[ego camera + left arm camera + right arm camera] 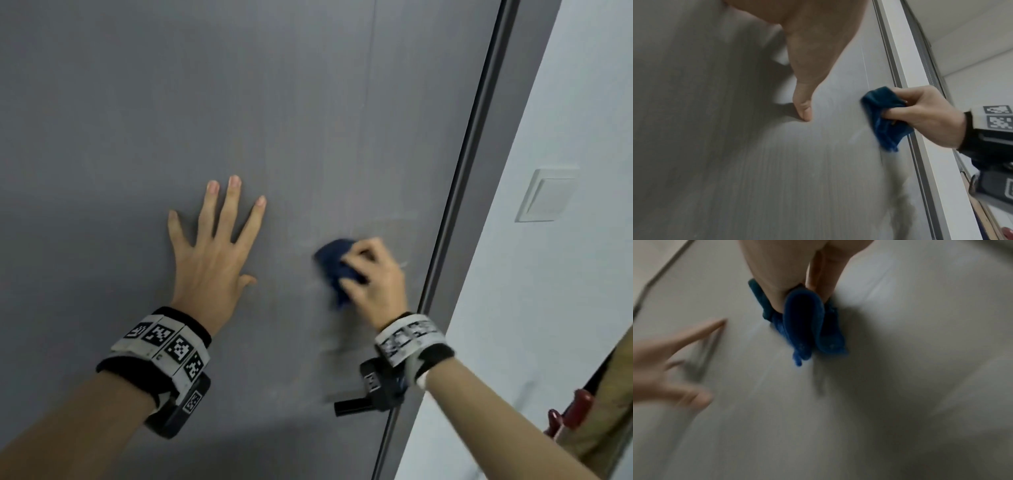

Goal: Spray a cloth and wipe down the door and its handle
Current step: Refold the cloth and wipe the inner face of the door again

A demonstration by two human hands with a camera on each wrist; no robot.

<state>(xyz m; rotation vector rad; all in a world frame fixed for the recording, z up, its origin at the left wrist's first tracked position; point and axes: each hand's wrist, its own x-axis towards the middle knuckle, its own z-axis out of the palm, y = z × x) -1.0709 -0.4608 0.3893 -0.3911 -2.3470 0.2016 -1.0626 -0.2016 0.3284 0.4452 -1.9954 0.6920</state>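
The right hand (371, 274) pinches a bunched blue cloth (334, 265) against the grey door (274, 102); the left hand (212, 246) lies spread flat beside it. The loose wad could slip free, and the handle (351, 406) below risks being missed.

A white wall (548, 308) stood right of the frame (479, 144), carrying a white switch (544, 197). Something red (568, 411) and a tan object (603, 421) showed at the lower right, both unclear.
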